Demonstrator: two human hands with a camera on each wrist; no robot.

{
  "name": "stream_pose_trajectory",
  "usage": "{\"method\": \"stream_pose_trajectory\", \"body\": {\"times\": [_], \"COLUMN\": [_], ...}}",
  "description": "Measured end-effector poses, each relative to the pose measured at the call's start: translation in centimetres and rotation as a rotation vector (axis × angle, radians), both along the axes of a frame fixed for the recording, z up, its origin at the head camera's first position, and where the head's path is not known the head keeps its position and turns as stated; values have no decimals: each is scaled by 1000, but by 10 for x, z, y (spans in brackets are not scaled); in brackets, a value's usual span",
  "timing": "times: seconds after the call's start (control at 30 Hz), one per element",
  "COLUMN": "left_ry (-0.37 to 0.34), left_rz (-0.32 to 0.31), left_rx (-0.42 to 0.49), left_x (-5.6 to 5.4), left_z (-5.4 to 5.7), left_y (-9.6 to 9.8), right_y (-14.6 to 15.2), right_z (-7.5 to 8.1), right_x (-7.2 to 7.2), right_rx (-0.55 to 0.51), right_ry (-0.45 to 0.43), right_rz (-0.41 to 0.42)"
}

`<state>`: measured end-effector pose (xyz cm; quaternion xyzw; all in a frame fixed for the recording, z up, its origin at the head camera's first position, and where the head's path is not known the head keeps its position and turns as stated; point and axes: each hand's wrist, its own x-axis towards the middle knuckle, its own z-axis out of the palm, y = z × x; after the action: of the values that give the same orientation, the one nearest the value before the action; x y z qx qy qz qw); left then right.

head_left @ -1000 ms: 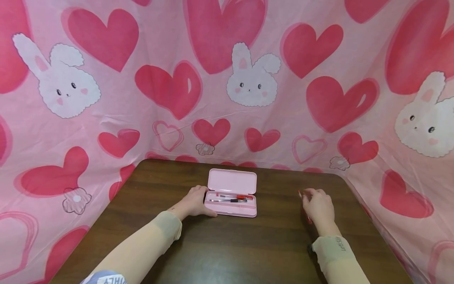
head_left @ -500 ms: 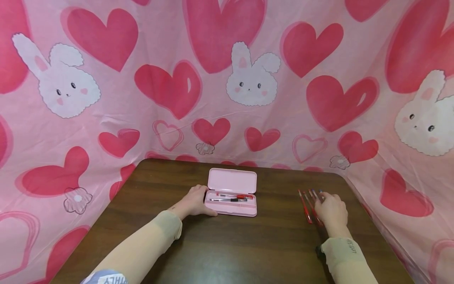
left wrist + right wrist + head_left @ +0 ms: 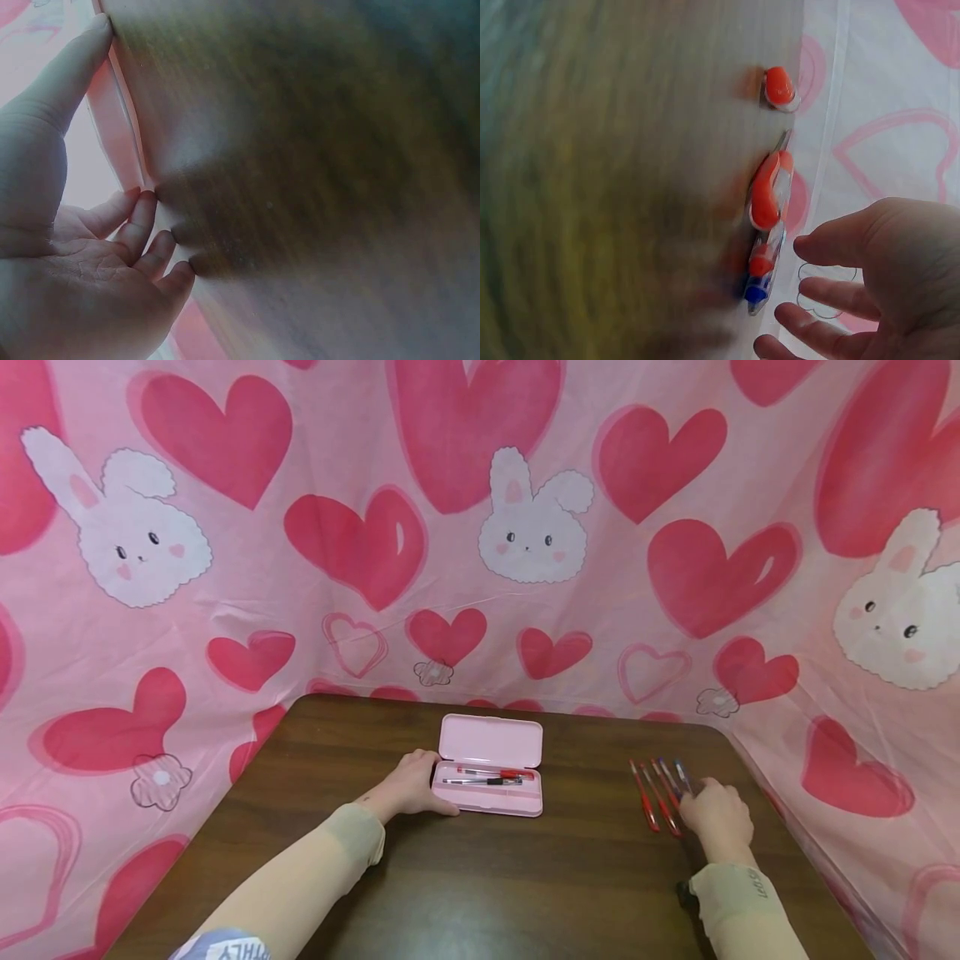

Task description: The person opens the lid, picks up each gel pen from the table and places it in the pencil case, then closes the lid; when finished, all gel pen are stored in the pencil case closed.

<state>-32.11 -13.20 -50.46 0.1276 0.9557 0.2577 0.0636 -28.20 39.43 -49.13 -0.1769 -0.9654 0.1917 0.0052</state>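
Observation:
A pink pencil case (image 3: 491, 740) lies with its lid up, holding a red pen (image 3: 516, 774) and a black pen (image 3: 498, 782). My left hand (image 3: 408, 785) grips the case's left end, thumb at the front edge; the left wrist view shows curled fingertips (image 3: 180, 274) down by the table. To the right, several pens lie side by side, red ones (image 3: 647, 802) on the left and blue-tipped ones (image 3: 681, 772) on the right. My right hand (image 3: 717, 817) is beside the rightmost pen. In the right wrist view its fingers (image 3: 829, 251) are spread, apart from the pens.
The brown wooden table (image 3: 480, 877) carries the case and the loose pens. A pink cloth (image 3: 360, 552) with hearts and rabbits hangs behind it and along both sides.
My right hand has moved right across the row of pens, leaving the red and blue-tipped pens lying in view. The left hand and the pencil case have stayed put.

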Motion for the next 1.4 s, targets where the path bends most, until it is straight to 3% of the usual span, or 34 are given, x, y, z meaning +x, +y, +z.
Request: {"method": "stream_pose_trajectory", "body": {"times": [0.7,1.07,1.4], "left_ry": [3,8,-1], "left_rz": [-7,-4,-5], "left_rx": [2,-4,4], "left_x": [-1,0,-1], "left_z": [2,0,-1], "left_y": [-2,-3,-2], "right_y": [12,7,5], "right_z": [0,1,3], "right_x": [0,1,-1], "right_rx": [3,-8,25], "right_ry": [-108,-115,-51], "right_rz": [11,5,34]}}
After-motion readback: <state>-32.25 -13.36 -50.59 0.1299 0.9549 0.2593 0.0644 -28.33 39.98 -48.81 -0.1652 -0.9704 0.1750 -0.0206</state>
